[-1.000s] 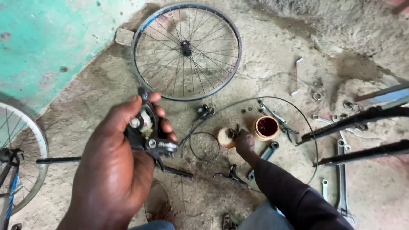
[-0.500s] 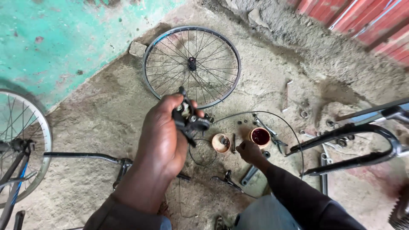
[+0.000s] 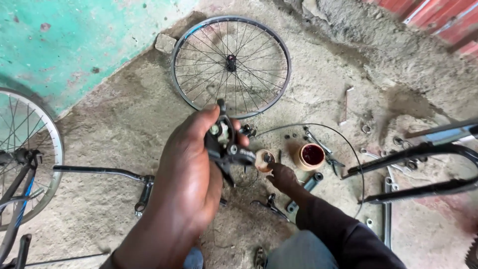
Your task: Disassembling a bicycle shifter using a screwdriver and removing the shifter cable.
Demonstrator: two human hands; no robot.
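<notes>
Brake caliper (image 3: pixel 226 147), one, clenched in left hand (image 3: pixel 186 174); right hand (image 3: pixel 281 175) fingers touch one small lid (image 3: pixel 263 160).

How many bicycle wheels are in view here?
2: one wheel lies flat on the ground ahead of the left hand; another wheel is cut off at the left edge.
</notes>
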